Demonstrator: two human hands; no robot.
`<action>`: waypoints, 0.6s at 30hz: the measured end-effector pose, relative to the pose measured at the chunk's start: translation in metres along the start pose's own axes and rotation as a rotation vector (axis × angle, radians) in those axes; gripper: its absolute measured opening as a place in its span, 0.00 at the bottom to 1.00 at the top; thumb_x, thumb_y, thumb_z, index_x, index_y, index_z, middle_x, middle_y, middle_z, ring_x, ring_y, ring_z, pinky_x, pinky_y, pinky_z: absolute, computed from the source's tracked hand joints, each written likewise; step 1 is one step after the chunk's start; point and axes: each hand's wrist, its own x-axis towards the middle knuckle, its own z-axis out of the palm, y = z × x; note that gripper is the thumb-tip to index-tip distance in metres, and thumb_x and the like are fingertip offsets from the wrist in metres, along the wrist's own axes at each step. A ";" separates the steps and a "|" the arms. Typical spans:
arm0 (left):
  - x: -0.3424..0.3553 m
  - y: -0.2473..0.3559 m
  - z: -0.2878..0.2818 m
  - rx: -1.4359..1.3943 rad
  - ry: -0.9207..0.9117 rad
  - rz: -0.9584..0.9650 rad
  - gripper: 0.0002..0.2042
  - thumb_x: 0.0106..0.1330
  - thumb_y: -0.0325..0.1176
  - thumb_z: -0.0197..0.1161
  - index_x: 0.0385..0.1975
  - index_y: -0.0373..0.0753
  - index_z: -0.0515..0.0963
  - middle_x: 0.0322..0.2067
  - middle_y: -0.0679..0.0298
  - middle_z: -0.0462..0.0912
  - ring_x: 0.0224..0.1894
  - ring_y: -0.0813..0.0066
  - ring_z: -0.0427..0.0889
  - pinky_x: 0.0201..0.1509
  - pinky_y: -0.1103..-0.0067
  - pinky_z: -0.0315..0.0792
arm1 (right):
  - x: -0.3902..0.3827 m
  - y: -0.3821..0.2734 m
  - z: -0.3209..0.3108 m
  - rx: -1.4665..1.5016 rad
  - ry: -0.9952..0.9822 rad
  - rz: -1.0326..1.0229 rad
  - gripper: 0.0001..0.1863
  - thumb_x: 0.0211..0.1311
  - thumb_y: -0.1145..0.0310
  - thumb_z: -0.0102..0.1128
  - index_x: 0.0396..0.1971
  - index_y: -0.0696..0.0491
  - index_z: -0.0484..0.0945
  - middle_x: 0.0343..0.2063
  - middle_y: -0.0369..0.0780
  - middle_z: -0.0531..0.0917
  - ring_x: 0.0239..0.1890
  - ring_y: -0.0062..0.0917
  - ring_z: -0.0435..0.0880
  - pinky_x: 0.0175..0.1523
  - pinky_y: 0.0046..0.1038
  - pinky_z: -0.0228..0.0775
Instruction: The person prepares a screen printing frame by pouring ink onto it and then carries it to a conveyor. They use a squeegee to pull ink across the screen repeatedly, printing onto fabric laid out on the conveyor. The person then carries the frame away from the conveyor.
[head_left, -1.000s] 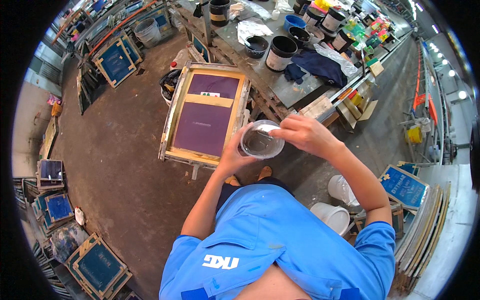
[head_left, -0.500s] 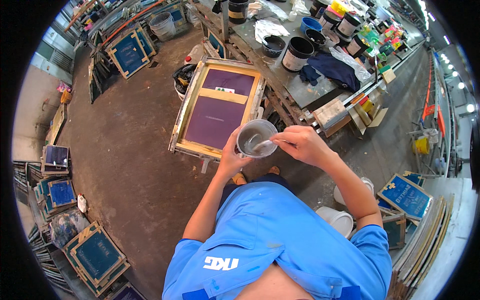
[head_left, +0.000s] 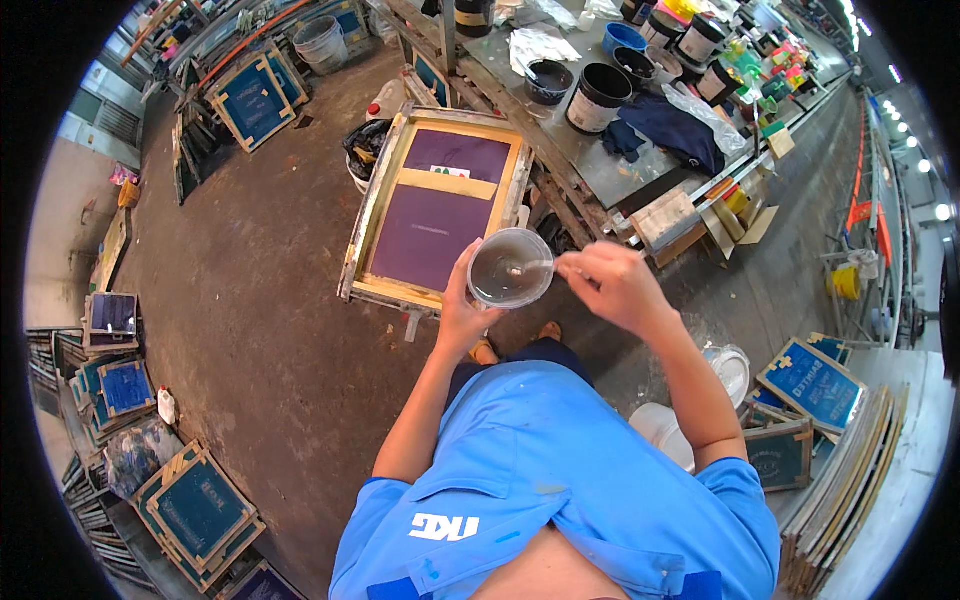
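My left hand [head_left: 467, 310] holds a clear plastic tub [head_left: 510, 280] by its side. In it is a small amount of cloudy, see-through liquid. My right hand [head_left: 610, 280], slightly blurred, pinches a pale thin stirrer [head_left: 535, 265] whose end dips into the tub. Just beyond my hands a screen frame [head_left: 430, 230] stands tilted, with a purple mesh and tan tape across it. My feet in tan footwear are below the tub.
A cluttered metal table [head_left: 570, 150] with dark pots [head_left: 600, 100], cloths and a blue bowl [head_left: 622, 38] lies ahead right. A black-lined bucket [head_left: 368, 150] stands by the frame. Screens [head_left: 250, 100] lean at left and lower right [head_left: 810, 385]; white buckets [head_left: 655, 430] sit right of me.
The tub has shifted slightly left and toward the screen frame in the picture. My right hand has moved with the stirrer inside the tub. The surroundings shifted as the view turned slightly.
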 end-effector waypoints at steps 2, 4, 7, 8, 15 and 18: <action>-0.002 -0.007 0.002 0.012 0.001 0.020 0.48 0.46 0.25 0.78 0.71 0.37 0.61 0.69 0.57 0.66 0.71 0.64 0.67 0.74 0.69 0.63 | -0.001 -0.010 0.010 0.123 -0.005 0.081 0.07 0.61 0.71 0.67 0.38 0.55 0.86 0.26 0.41 0.83 0.28 0.33 0.83 0.34 0.34 0.75; -0.001 -0.009 0.004 0.009 0.012 0.018 0.48 0.46 0.25 0.78 0.71 0.37 0.61 0.69 0.56 0.66 0.71 0.63 0.67 0.74 0.69 0.63 | 0.002 -0.011 0.017 0.142 0.089 0.081 0.09 0.60 0.73 0.67 0.40 0.54 0.86 0.25 0.40 0.82 0.28 0.32 0.82 0.33 0.32 0.74; -0.002 -0.011 0.003 0.019 0.019 0.020 0.48 0.45 0.26 0.78 0.71 0.37 0.61 0.69 0.56 0.66 0.71 0.63 0.67 0.74 0.68 0.62 | 0.007 -0.004 0.021 -0.012 0.165 0.065 0.10 0.60 0.77 0.66 0.42 0.55 0.86 0.23 0.41 0.81 0.25 0.31 0.80 0.32 0.30 0.73; 0.000 -0.011 0.002 0.023 0.017 0.027 0.48 0.45 0.26 0.78 0.71 0.37 0.61 0.70 0.56 0.65 0.71 0.62 0.67 0.74 0.68 0.62 | 0.006 -0.003 0.025 -0.030 0.131 0.011 0.14 0.56 0.78 0.67 0.44 0.54 0.86 0.25 0.39 0.81 0.27 0.31 0.80 0.33 0.31 0.74; 0.003 -0.010 -0.015 -0.016 -0.031 0.012 0.49 0.46 0.24 0.79 0.72 0.38 0.59 0.70 0.57 0.65 0.71 0.64 0.67 0.73 0.68 0.65 | 0.005 0.001 -0.008 -0.030 -0.177 -0.328 0.16 0.53 0.75 0.67 0.45 0.50 0.84 0.29 0.36 0.78 0.33 0.29 0.81 0.38 0.30 0.76; 0.004 -0.006 -0.018 0.032 -0.089 0.017 0.51 0.47 0.25 0.81 0.73 0.38 0.57 0.68 0.58 0.67 0.70 0.65 0.68 0.73 0.68 0.66 | 0.019 0.001 -0.006 -0.072 -0.100 -0.295 0.18 0.52 0.76 0.65 0.45 0.50 0.82 0.29 0.36 0.78 0.34 0.30 0.81 0.40 0.31 0.76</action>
